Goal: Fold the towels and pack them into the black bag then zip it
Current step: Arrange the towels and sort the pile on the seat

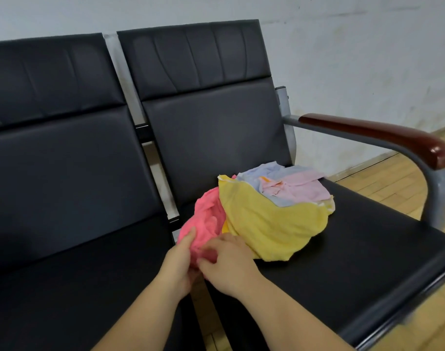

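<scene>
A loose heap of towels lies on the right black seat [343,249]. The bright pink towel [206,219] is at the heap's left, crumpled. A yellow towel [267,224] spreads beside it, with a pale blue towel [256,178] and a pale pink towel [302,188] on top toward the back. My left hand [180,262] grips the near edge of the bright pink towel. My right hand [229,264] pinches the same towel close beside it. No black bag is in view.
The left black seat [77,274] adjoins the right one, with a metal gap between them. A grey metal armrest with a dark red wooden top [381,138] bounds the right side. Behind stands a white wall; wooden floor shows at right.
</scene>
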A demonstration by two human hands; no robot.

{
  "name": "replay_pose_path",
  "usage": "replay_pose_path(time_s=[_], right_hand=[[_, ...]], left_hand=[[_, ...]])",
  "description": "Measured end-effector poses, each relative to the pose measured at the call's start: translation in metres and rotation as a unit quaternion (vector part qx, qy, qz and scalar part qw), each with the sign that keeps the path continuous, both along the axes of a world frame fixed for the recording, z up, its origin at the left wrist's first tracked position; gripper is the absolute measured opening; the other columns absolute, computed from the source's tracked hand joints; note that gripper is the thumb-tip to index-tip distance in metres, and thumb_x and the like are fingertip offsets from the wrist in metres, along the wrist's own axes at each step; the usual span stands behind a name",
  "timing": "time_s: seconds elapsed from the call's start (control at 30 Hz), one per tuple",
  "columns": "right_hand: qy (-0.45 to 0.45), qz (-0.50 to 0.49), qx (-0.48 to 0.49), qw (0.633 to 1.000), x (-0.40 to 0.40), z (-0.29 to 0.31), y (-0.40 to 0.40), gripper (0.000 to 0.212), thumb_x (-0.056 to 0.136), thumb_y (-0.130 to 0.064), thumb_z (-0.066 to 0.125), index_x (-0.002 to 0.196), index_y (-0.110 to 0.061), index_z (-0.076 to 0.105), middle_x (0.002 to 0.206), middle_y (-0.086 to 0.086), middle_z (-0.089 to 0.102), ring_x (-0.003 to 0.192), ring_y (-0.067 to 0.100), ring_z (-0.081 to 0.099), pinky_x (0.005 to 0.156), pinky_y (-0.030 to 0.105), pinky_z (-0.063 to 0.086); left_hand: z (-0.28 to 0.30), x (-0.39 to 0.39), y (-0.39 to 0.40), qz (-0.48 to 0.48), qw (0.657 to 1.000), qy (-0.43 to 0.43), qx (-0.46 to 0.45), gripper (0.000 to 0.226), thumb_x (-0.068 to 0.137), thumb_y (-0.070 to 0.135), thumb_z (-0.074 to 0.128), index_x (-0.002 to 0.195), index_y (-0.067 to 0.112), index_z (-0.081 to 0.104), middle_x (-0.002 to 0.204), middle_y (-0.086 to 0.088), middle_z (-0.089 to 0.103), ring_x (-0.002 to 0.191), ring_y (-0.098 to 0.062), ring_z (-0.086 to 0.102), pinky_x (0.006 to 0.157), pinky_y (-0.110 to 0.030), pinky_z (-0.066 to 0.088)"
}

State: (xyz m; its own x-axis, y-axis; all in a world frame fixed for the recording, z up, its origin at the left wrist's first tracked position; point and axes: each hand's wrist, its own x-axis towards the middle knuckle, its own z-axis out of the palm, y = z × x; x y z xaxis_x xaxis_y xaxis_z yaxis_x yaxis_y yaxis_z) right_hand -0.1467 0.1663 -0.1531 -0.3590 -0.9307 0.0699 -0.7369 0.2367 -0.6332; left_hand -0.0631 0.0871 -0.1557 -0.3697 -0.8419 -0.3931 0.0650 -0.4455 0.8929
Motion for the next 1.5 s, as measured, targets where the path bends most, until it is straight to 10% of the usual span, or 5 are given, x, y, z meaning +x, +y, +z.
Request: replay_pose_path(time_s=[0.23,0.77,1.13,1.33,1.5], right_hand=[[-0.134,-0.098,0.089,0.982,-0.024,-0.013,-0.006,0.078,0.093,-0.066,0.025,0.153,-0.019,0.011,0.161,0.008,-0.005,0.148,0.022,-0.002,0.12,0.041,0.004],[0.027,0.178,0.137,0.974,0.094,-0.018,0.015,0.127,0.048,-0.095,0.005,0.15,-0.024,0.027,0.159,0.005,0.019,0.147,0.019,0.012,0.119,0.036,0.01],[-0.052,0.316,0.11,0.941,0.19,-0.02,0.053,0.028,0.094,-0.029,0.057,0.119,-0.021,0.066,0.128,-0.007,0.061,0.118,0.003,0.053,0.107,0.023,0.038],[0.054,0.252,0.054,0.965,0.199,-0.021,0.054,0.059,0.086,-0.028,0.067,0.14,-0.022,0.043,0.15,0.0,0.031,0.13,0.014,0.04,0.103,0.017,0.033],[0.238,0.222,0.166,0.931,0.189,-0.027,0.039,0.064,0.09,-0.058,0.049,0.146,-0.027,0.039,0.157,-0.004,0.024,0.144,0.019,0.016,0.115,0.035,0.016]], left_hand=[[0.011,0.041,-0.008,0.141,0.99,0.017,-0.009,0.049,0.093,0.051,0.05,0.11,0.006,0.061,0.1,-0.014,0.068,0.091,-0.028,0.065,0.085,-0.042,0.053],[0.0,0.252,0.05,-0.08,0.868,-0.39,-0.297,0.038,0.1,0.037,0.041,0.137,0.028,0.045,0.134,0.012,0.048,0.127,-0.009,0.044,0.104,-0.018,0.029],[0.005,0.339,0.111,-0.126,0.809,-0.456,-0.349,0.07,0.061,0.091,0.038,0.074,0.026,0.059,0.081,0.011,0.056,0.076,-0.003,0.056,0.077,-0.019,0.043],[-0.029,0.325,0.12,-0.251,0.746,-0.455,-0.416,0.069,0.076,0.078,0.041,0.133,0.039,0.046,0.131,0.02,0.045,0.121,0.001,0.04,0.106,-0.018,0.031],[-0.029,0.307,0.096,-0.228,0.743,-0.461,-0.428,0.035,0.091,0.052,0.048,0.106,0.026,0.065,0.107,0.014,0.05,0.11,-0.005,0.045,0.101,-0.029,0.037]])
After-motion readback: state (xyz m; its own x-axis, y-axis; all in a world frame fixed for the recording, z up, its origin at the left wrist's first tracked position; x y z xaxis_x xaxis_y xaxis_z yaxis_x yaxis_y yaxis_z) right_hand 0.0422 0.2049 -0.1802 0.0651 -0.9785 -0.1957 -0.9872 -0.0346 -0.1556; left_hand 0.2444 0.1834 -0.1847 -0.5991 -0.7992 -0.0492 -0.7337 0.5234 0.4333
